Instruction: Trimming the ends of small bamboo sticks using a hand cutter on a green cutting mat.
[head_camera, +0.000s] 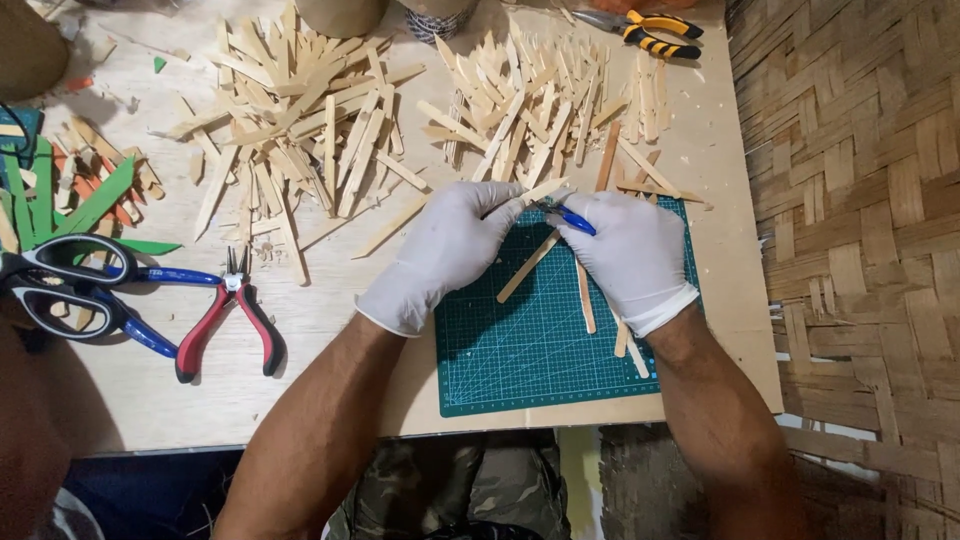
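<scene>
Both my hands wear white gloves and meet over the top edge of a green cutting mat (520, 350). My left hand (445, 250) pinches a short pale wooden stick (535, 192) at its near end. My right hand (625, 250) grips a small blue-handled cutting tool (568, 216) whose tip touches that stick. Loose wooden sticks lie on the mat, one slanting (527, 267) under my hands and another (585, 296) beside my right wrist.
Two heaps of cut wooden sticks (300, 120) (530, 100) fill the back of the board. Red-handled pliers (228, 325), blue-handled pliers (140, 300) and black scissors (60, 280) lie left. Yellow-black pliers (655, 32) rest at the back right. Green and orange painted sticks (70, 195) sit far left. Woven matting (860, 200) lies right.
</scene>
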